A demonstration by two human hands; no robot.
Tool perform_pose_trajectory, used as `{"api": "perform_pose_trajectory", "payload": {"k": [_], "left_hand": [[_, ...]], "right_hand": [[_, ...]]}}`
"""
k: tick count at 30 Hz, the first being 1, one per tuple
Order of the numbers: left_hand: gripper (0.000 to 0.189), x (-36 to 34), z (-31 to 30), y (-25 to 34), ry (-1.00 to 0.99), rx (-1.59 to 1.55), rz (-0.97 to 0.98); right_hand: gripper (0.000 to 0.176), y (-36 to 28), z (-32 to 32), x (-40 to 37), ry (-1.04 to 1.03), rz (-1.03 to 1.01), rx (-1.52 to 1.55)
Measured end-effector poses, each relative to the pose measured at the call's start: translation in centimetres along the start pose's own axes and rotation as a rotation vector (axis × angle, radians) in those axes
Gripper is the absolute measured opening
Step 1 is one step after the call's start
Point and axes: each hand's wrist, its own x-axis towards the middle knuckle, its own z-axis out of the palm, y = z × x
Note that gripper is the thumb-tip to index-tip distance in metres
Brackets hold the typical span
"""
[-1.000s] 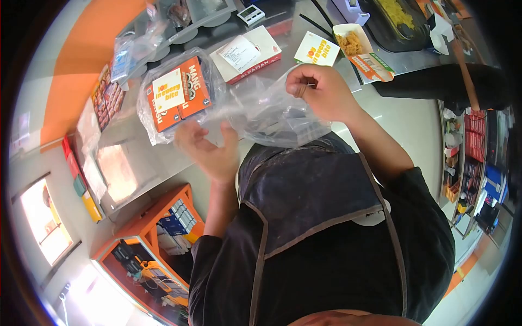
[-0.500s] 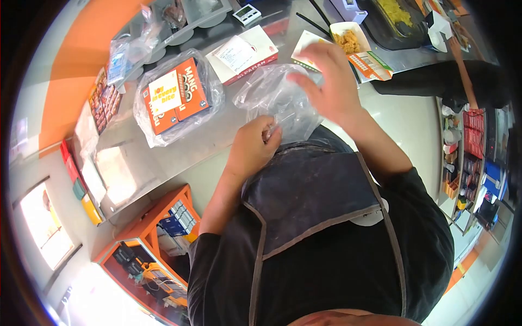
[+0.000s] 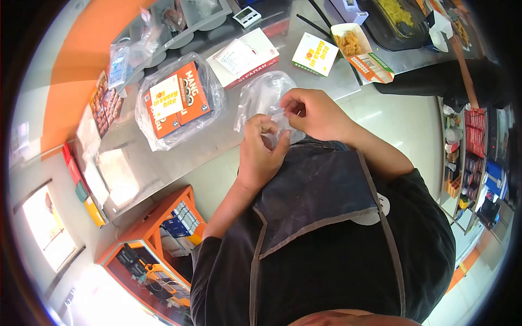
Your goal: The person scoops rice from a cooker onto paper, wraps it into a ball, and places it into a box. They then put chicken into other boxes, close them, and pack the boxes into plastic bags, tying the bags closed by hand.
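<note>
A clear plastic bag hangs between my hands at the counter's front edge, just above my apron. My left hand has its fingers curled on the near side of the bag. My right hand pinches the bag's edge from the other side, close to the left fingertips. Left of the bag lies an orange box inside another clear bag, with a small white box on top. Behind my hands is a white and red box with a paper receipt on it.
On the steel counter, a small printed box stands beside an open carton of fried food. A digital timer and a black tray are at the back. Another person's dark sleeve reaches in at right.
My right hand has come down from above the bag and now pinches it beside my left hand. The bag looks more gathered, and the small printed box is now uncovered.
</note>
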Motion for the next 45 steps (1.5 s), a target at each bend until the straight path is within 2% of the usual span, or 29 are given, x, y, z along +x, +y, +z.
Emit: {"api": "perform_pose_trajectory", "payload": {"k": [3,8,10,11,13,15,16,17,18,19,21,22,25,26,27,28,30,32,34,35,36,37,38,39,40,41,42,43,45], "left_hand": [[0.039,0.5,0.3,-0.9,0.056,0.094,0.114],[0.032,-0.3,0.2,-1.9,0.17,-0.074,0.026],[0.029,-0.7,-0.5,-2.1,0.21,-0.112,0.038],[0.029,-1.1,-1.1,-2.2,0.225,-0.196,0.0],[0.03,-1.1,-1.6,-2.3,0.251,-0.281,-0.038],[0.025,-1.1,-2.0,-2.0,0.173,-0.239,-0.078],[0.025,-0.9,-2.2,-2.1,0.173,-0.236,-0.076],[0.023,-0.6,-2.5,-2.2,0.115,-0.033,0.074],[0.021,-0.5,-2.7,-2.2,0.057,0.17,0.219],[0.021,-0.5,-2.8,-2.1,0.059,0.171,0.218],[0.019,-0.7,-3.3,-1.7,-0.032,0.109,0.347],[0.019,-0.9,-3.8,-1.7,-0.026,0.113,0.343],[0.025,-1.7,-5.9,-1.4,-0.072,0.177,0.245],[0.027,-1.8,-6.6,-0.8,-0.124,0.266,0.136],[0.029,-2.0,-6.9,-0.5,-0.183,0.354,0.021],[0.034,-2.0,-6.9,-0.9,-0.214,0.394,0.11],[0.036,-1.6,-6.2,-1.2,-0.276,0.455,0.204],[0.044,-1.3,-5.0,-0.7,-0.341,0.559,0.337],[0.042,-1.3,-4.1,0.2,-0.35,0.578,0.336],[0.041,-1.4,-4.1,0.7,-0.359,0.593,0.329],[0.041,-1.6,-4.4,1.2,-0.356,0.598,0.33],[0.039,-2.1,-4.9,1.7,-0.425,0.597,0.02],[0.038,-2.5,-5.4,1.9,-0.485,0.582,-0.294],[0.038,-3.1,-6.5,0.5,-0.477,0.575,-0.3],[0.039,-4.2,-8.1,-2.4,-0.5,0.59,-0.406],[0.041,-5.1,-8.7,-4.4,-0.521,0.606,-0.513],[0.041,-6.0,-8.5,-5.1,-0.515,0.604,-0.518],[0.038,-6.9,-8.2,-5.6,-0.463,0.532,-0.438],[0.036,-6.8,-7.2,-4.9,-0.409,0.46,-0.363]], "right_hand": [[0.03,-0.2,0.6,0.1,0.061,-0.003,0.031],[0.038,0.8,0.4,0.3,0.151,-0.177,-0.03],[0.04,1.9,-0.7,1.0,0.339,-0.192,-0.319],[0.04,2.2,-1.5,1.1,0.342,-0.189,-0.318],[0.042,2.0,-3.2,1.6,0.524,-0.141,-0.212],[0.047,1.2,-2.9,1.5,0.475,-0.144,-0.225],[0.048,0.7,-2.4,1.8,0.467,-0.312,-0.26],[0.049,0.1,-1.9,2.1,0.456,-0.481,-0.298],[0.045,-0.2,-1.1,2.2,0.4,-0.469,-0.236],[0.045,0.7,-1.1,2.3,0.398,-0.47,-0.235],[0.042,3.4,-1.7,2.9,0.08,-0.342,-0.202],[0.043,3.9,-2.8,3.2,0.199,-0.251,-0.345],[0.044,2.1,-8.4,1.2,0.19,-0.143,-0.23],[0.044,1.0,-8.9,1.1,0.179,-0.152,-0.23],[0.046,0.0,-9.0,0.5,0.046,-0.267,0.006],[0.05,-0.3,-9.0,0.1,-0.083,-0.379,0.242],[0.071,-0.9,-5.7,3.4,0.04,-0.063,0.199],[0.078,1.5,-1.4,6.1,-0.067,-0.228,-0.372],[0.061,1.3,2.2,7.3,-0.416,-0.049,-0.376],[0.061,2.5,3.2,7.3,-0.415,-0.051,-0.37],[0.052,3.9,4.0,7.5,-0.376,-0.079,-0.312],[0.043,4.9,4.3,7.7,-0.34,-0.107,-0.254],[0.038,6.3,3.4,7.7,-0.102,-0.125,-0.313],[0.035,7.6,2.1,7.5,0.13,-0.142,-0.369],[0.035,6.9,1.1,6.8,0.118,-0.146,-0.372],[0.033,5.1,-0.1,5.7,0.186,-0.033,-0.301],[0.032,3.9,-0.5,4.9,0.259,0.083,-0.226],[0.032,4.1,0.2,4.3,0.256,0.084,-0.225],[0.03,4.7,2.4,3.8,0.304,-0.404,-0.187]]}}
